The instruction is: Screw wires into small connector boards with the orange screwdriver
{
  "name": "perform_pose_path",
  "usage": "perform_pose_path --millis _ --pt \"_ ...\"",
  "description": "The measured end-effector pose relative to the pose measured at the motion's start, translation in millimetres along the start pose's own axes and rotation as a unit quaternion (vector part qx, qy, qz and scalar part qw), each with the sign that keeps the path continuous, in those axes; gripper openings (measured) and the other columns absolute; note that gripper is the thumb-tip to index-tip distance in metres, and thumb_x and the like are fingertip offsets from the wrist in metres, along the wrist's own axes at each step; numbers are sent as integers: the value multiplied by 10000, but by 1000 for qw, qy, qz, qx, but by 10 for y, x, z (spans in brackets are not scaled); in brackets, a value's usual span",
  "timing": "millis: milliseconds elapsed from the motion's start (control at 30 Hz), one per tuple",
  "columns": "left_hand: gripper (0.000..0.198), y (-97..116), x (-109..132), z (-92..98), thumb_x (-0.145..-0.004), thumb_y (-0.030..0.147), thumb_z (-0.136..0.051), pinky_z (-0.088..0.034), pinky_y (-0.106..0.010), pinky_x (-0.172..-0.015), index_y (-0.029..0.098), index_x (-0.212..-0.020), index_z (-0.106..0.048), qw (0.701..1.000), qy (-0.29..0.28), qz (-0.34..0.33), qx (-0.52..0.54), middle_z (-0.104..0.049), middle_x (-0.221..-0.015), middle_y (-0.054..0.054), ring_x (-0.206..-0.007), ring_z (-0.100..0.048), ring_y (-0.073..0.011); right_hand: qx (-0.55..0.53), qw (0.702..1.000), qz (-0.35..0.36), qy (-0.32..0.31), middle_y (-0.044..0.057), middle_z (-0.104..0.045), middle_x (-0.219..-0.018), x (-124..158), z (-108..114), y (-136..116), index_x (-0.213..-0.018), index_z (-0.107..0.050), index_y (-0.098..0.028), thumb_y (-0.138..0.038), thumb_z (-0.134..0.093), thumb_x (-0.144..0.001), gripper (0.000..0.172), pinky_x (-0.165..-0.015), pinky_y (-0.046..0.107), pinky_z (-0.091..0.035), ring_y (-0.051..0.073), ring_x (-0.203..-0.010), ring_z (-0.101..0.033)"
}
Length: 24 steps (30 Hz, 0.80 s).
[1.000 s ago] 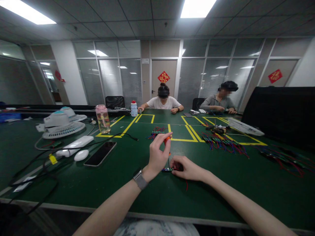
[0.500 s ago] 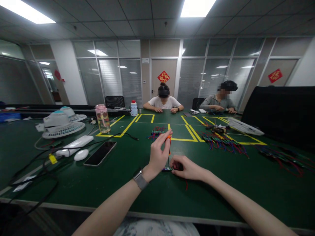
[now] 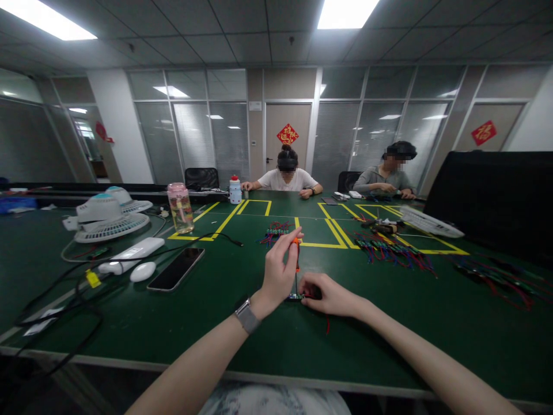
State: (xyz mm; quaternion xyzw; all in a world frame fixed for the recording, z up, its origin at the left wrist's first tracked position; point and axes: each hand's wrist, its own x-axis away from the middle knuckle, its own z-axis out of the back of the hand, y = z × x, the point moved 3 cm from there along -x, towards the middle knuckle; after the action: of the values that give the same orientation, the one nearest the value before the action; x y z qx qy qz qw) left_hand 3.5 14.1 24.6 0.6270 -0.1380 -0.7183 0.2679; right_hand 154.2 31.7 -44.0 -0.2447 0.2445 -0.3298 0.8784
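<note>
My left hand (image 3: 279,265) is closed around an upright screwdriver (image 3: 298,260) with an orange and dark handle; its fingers point up and partly cover the handle. The thin shaft runs down to a small green circuit board (image 3: 294,297) on the table. Pinching the board's right side is my right hand (image 3: 326,294), resting low on the tabletop. A red wire sticks out beneath that hand. The tip of the screwdriver and most of the board are too small or covered to make out.
Wired circuit boards lie ahead (image 3: 276,231) and in a pile at right (image 3: 389,248). To the left are a phone (image 3: 176,270), a white mouse (image 3: 142,272), black cables, a pink-lidded bottle (image 3: 180,210) and fans (image 3: 110,219). Two people sit across the table.
My hands, the screwdriver and the board look almost unchanged. Across the table, the person in white has reached a hand out sideways toward the small can near the white bottle.
</note>
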Motion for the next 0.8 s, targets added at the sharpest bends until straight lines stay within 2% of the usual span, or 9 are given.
perform_pose_path --millis 133,300,400,600,700,800 --pt "257 19 -9 12 -908 216 -529 -489 -293 -831 198 -1154 -605 999 27 2 -21 -668 -1028 -60 -923 -627 -164 0 1000 -3 -2 -20 -536 -732 -2 -2 -6 -864 -583 -158 -142 -623 -729 141 -568 212 -391 109 -627 -484" --pt "170 56 -22 29 -843 222 -631 -472 -283 -796 204 -1010 -661 996 39 -35 -68 -599 -911 -32 -853 -588 -154 7 1000 0 1 -21 -534 -734 2 -3 2 -865 -585 -159 -140 -620 -731 140 -569 211 -387 109 -632 -484" --pt "199 45 -21 28 -863 214 -596 -473 -289 -817 211 -1052 -655 996 33 -39 -73 -568 -944 -41 -893 -578 -159 8 1000 0 0 -21 -536 -729 1 -4 6 -860 -586 -159 -137 -621 -728 138 -564 209 -384 107 -627 -480" --pt "321 43 -9 2 -944 189 -430 -432 -345 -988 213 -1233 -569 999 -17 -35 -31 -592 -1207 -77 -1135 -546 -185 3 1000 -6 -1 -22 -531 -716 -6 -8 -6 -858 -580 -154 -143 -619 -731 133 -557 207 -380 105 -615 -475" --pt "331 26 -10 -6 -960 195 -398 -458 -340 -960 204 -1251 -554 1000 -18 -15 -7 -618 -1214 -81 -1104 -583 -184 3 1000 -8 -3 -20 -532 -718 -2 -4 -20 -863 -580 -153 -150 -624 -732 138 -551 206 -378 106 -612 -474" --pt "295 19 -24 -2 -943 196 -449 -489 -299 -855 210 -1203 -587 1000 -13 -9 -8 -656 -1088 -63 -974 -621 -166 3 1000 -7 -4 -18 -535 -728 4 3 -29 -865 -583 -156 -150 -622 -735 135 -556 207 -380 108 -621 -478"
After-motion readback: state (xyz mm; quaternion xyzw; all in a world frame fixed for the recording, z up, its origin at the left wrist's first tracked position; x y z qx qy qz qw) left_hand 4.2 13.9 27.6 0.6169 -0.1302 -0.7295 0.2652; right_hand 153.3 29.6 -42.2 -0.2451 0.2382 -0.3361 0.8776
